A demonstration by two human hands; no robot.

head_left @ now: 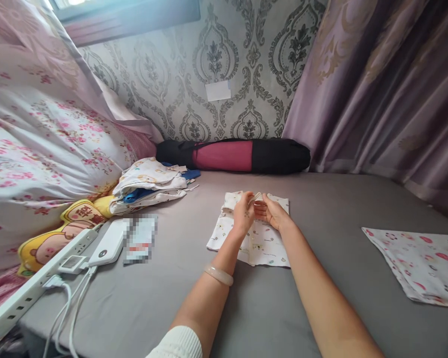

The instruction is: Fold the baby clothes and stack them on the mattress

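A small white printed garment [259, 248] lies flat on the grey bed sheet in front of me. At its far edge a thin pale cord [256, 197] shows between my hands. My left hand [243, 213], with a pale bangle [219, 275] on its wrist, is closed with the fingertips pinching the cord. Close beside it on the right, my right hand [273, 213] has its fingers curled and its thumb at the cord. The fingers partly hide the garment's upper edge.
A pile of folded clothes [149, 184] sits at the left, near a white power bank [108, 242], a blurred packet [140, 239] and a power strip [41, 278] with cables. Another printed cloth [421, 263] lies right. A black and red roll bag [224, 155] rests against the wall.
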